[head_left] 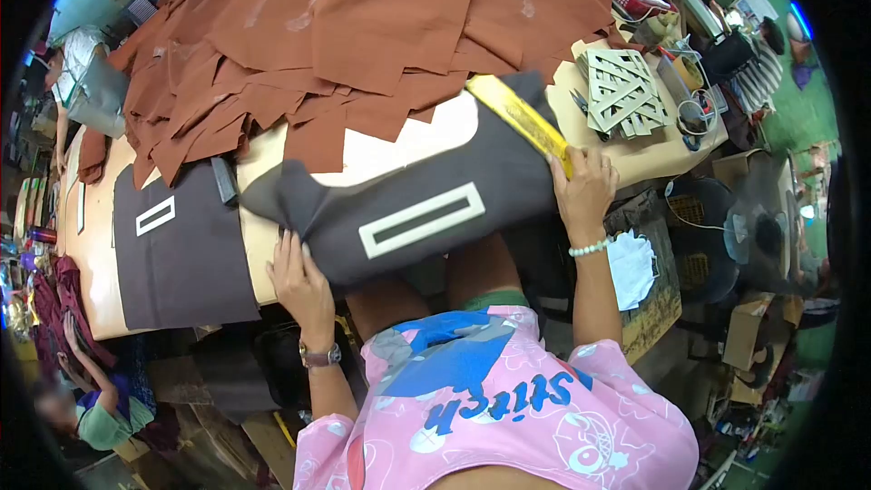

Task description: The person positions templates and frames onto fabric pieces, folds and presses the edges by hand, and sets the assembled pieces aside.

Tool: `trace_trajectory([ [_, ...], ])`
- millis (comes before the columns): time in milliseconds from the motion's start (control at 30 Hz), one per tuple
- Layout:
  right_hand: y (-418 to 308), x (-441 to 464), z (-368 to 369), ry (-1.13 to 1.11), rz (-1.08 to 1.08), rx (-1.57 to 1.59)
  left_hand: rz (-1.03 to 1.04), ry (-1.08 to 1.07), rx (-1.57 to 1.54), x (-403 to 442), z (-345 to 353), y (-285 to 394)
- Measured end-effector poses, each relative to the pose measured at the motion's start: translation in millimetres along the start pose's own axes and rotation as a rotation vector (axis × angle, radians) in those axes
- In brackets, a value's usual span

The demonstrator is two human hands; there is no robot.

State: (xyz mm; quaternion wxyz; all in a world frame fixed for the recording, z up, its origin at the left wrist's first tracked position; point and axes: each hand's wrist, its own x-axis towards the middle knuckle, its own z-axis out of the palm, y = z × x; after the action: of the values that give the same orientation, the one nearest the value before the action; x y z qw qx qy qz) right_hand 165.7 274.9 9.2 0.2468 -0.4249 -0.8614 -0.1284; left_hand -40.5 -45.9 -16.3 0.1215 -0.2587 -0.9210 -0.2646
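A dark grey fabric piece lies in front of me, bunched and blurred at its left end. On it rests a cream rectangular frame-shaped template with a long slot. My left hand is closed at the fabric's near left edge, where the cloth is folded; its fingertips are partly hidden. My right hand is closed at the right edge of the fabric, its fingers also touching the lower end of a yellow ruler-like strip. The strip slants across the fabric's upper right corner.
Brown fabric pieces are heaped at the back of the table. To the left lies another dark fabric piece with a small white frame and a dark block. Slotted cream templates are stacked at right. Other people are around.
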Motion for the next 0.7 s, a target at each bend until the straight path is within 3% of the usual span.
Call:
trace_trajectory([
  [200,7,-29,-23,-0.051,-0.049,0.303,-0.036,0.111,-0.04,-12,-18,-13],
  [367,3,-22,-33,-0.068,0.115,0.521,0.023,0.112,0.042,-13,-11,-20],
  [567,13,24,1,0.097,0.205,0.69,0.022,0.142,0.048,-15,-6,-21],
  [700,16,71,21,0.214,0.009,0.449,0.028,0.148,0.051,-15,-8,-19],
])
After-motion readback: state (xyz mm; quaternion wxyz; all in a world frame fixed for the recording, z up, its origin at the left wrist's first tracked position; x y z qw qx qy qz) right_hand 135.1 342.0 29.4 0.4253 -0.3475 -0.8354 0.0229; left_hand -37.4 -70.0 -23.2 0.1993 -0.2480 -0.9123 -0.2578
